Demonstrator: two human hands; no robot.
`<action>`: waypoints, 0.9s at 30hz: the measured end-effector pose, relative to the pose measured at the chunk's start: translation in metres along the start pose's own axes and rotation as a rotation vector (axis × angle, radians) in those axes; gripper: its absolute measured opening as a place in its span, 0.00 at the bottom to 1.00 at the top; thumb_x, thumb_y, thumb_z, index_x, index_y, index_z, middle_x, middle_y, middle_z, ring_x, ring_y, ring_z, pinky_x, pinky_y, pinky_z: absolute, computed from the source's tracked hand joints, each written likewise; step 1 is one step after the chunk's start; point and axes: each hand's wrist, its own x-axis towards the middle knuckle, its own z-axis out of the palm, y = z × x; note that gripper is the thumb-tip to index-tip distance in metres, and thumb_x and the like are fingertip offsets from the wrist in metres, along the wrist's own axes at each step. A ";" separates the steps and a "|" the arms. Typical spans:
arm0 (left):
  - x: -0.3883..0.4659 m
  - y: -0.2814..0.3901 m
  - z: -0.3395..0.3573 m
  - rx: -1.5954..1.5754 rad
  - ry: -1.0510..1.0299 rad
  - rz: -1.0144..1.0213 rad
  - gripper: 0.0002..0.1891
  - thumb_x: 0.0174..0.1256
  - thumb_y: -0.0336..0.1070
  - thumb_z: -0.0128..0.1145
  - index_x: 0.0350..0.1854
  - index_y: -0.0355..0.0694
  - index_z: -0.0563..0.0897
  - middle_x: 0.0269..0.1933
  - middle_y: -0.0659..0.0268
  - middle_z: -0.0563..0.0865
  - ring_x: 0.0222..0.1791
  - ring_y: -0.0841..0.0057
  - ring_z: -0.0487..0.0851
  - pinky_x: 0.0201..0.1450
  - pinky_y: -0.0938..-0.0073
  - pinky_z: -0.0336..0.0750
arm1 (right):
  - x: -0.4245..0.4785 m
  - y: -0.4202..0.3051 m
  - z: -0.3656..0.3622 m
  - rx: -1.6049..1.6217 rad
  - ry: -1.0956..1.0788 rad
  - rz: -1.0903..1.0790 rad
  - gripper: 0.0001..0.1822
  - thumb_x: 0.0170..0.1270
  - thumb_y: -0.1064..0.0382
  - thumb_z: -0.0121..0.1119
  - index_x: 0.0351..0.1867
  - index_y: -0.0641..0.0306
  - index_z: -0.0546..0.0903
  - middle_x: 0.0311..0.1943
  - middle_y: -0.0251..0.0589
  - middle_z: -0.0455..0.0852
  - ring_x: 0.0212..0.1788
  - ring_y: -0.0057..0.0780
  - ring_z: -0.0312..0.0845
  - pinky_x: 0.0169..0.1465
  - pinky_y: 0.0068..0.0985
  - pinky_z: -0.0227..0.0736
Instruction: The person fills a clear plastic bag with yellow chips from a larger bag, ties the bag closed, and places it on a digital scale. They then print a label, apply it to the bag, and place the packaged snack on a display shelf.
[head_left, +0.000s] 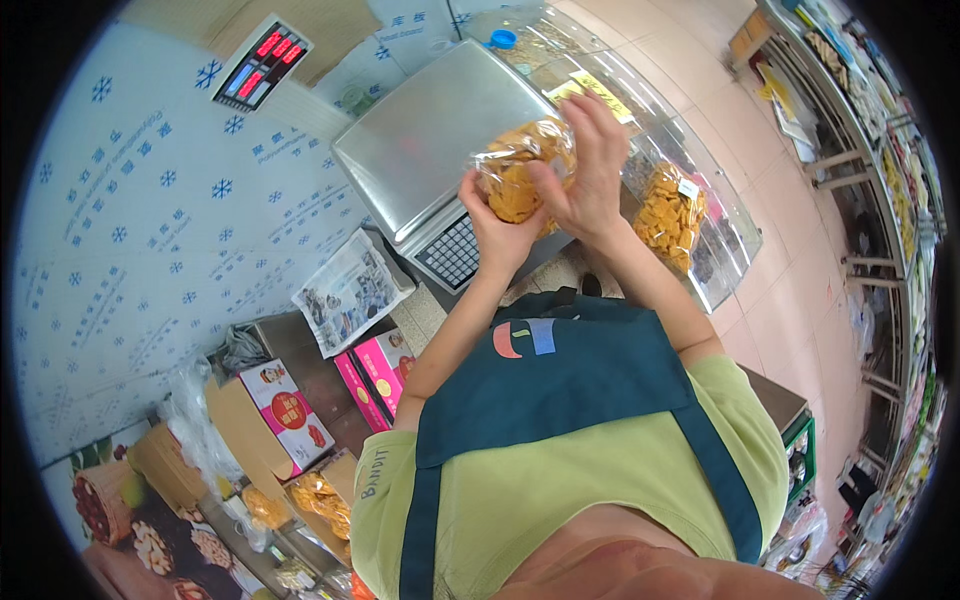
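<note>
A clear plastic bag of orange-yellow snack pieces (517, 161) is held up over the near right part of a weighing scale's metal pan (427, 142). My left hand (501, 234) grips the bag from its lower side. Against the bag's right side is my right hand (589, 169), its thumb laid across the film and its fingers spread and raised. A pale patch, perhaps a label, shows on the bag beside that hand. The scale's keypad (452, 253) lies just left of my left hand. A second bag of similar pieces (670, 217), bearing a white label, rests right of my right forearm.
Clear-lidded bins (720, 232) stand right of the scale, with yellow written cards (602, 96) on them. The scale's lit display (262, 64) rises at upper left. Newspaper (352, 289) and pink-white cartons (289, 416) lie at left. Stocked shelves (862, 150) line the far right.
</note>
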 end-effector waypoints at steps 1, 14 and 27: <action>-0.004 0.004 0.002 0.071 -0.057 0.014 0.52 0.46 0.30 0.76 0.68 0.37 0.49 0.64 0.53 0.62 0.65 0.66 0.66 0.66 0.64 0.65 | 0.007 -0.002 -0.002 -0.081 -0.100 -0.048 0.30 0.56 0.49 0.65 0.58 0.60 0.74 0.59 0.45 0.72 0.66 0.41 0.62 0.66 0.42 0.52; -0.023 0.004 0.060 -0.376 -0.501 -0.339 0.51 0.46 0.29 0.76 0.68 0.35 0.50 0.61 0.52 0.68 0.62 0.65 0.72 0.64 0.67 0.70 | -0.022 0.152 -0.090 -0.427 0.048 0.379 0.21 0.67 0.48 0.56 0.52 0.62 0.79 0.50 0.47 0.80 0.55 0.41 0.74 0.58 0.37 0.66; 0.011 -0.054 0.205 0.248 -0.765 -0.216 0.44 0.50 0.48 0.74 0.63 0.28 0.63 0.60 0.51 0.69 0.66 0.64 0.66 0.67 0.65 0.65 | -0.207 0.234 -0.154 0.232 -0.045 1.535 0.42 0.71 0.30 0.32 0.40 0.73 0.82 0.36 0.47 0.84 0.36 0.33 0.77 0.41 0.30 0.71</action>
